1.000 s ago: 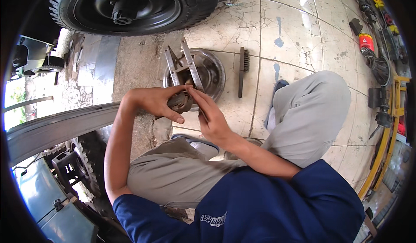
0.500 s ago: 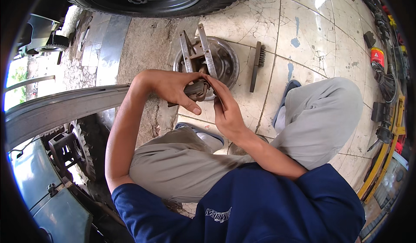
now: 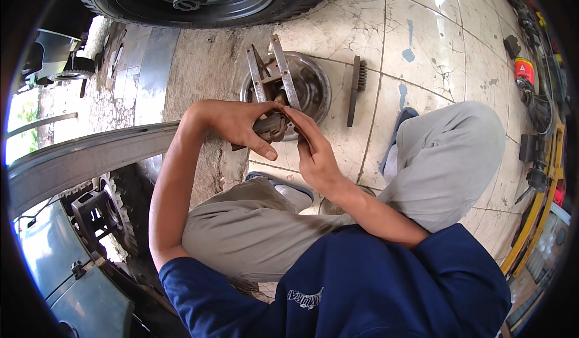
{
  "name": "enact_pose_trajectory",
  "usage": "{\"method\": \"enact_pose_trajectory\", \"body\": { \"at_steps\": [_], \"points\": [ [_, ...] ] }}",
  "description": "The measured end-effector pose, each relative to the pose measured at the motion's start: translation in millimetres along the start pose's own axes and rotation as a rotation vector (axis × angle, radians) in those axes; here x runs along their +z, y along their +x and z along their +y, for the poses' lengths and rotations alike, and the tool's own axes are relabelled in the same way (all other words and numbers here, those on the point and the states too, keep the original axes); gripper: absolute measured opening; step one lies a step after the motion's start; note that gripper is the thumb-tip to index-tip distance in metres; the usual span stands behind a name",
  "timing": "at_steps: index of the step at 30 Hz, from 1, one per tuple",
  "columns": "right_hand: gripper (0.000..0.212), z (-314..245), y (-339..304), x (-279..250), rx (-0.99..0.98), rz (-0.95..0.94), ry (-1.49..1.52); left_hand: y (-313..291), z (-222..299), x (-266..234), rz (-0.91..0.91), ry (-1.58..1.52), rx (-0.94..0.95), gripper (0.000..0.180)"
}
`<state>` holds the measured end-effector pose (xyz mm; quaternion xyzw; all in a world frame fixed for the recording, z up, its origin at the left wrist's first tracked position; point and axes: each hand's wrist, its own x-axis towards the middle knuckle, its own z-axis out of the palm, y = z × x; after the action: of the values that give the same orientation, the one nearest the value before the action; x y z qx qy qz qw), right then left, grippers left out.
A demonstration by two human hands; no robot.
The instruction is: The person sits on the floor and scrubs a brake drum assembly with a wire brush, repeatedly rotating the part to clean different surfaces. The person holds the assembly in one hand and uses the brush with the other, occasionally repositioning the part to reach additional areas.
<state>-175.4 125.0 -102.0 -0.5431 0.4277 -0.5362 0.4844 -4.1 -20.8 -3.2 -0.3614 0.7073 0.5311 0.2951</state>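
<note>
A metal frame with two long, hole-drilled arms (image 3: 283, 72) stands over a round, worn metal wheel rim (image 3: 316, 94) on the floor. At the frame's near end is a brown, rusty metal part (image 3: 274, 127). My left hand (image 3: 232, 121) curves over this part from the left, its thumb held apart below. Along the part's right side lie the straight fingers of my right hand (image 3: 316, 157), palm turned inward. Both sets of fingertips come close together above it, covering some of the part. A wire brush (image 3: 356, 91) lies right of the rim.
A large tyre (image 3: 295, 9) stands at the far edge. On my left are a long metal beam (image 3: 96, 154) and a bluish vehicle body (image 3: 78, 277). A red-and-yellow can (image 3: 524, 70) and a yellow metal frame (image 3: 531, 217) stand along the right. Cracked tiles (image 3: 434, 54) cover the floor.
The whole view has shifted slightly. My hands keep almost the same pose around the rusty part; no thing is visibly taken up or let go.
</note>
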Motion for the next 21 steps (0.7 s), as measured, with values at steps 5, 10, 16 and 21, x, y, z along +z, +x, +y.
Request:
{"method": "enact_pose_trajectory", "body": {
  "at_steps": [5, 10, 16, 21],
  "points": [
    [0.071, -0.9, 0.1, -1.8, 0.002, 0.0, 0.004, -1.7, 4.9, -3.5, -0.01, 0.012, -0.036, 0.121],
    [0.072, -8.8, 1.4, -2.3, -0.004, -0.02, 0.001, -1.6, -2.4, 1.0, 0.036, -0.01, 0.017, 0.122],
    [0.071, -2.5, -2.3, 2.5, 0.044, 0.052, -0.088, -1.0, 1.8, -0.7, 0.013, -0.026, -0.039, 0.124],
    [0.071, 5.7, -6.2, 3.2, 0.074, 0.051, -0.071, 3.8, -11.3, 3.0, 0.022, -0.003, 0.009, 0.125]
  ]
}}
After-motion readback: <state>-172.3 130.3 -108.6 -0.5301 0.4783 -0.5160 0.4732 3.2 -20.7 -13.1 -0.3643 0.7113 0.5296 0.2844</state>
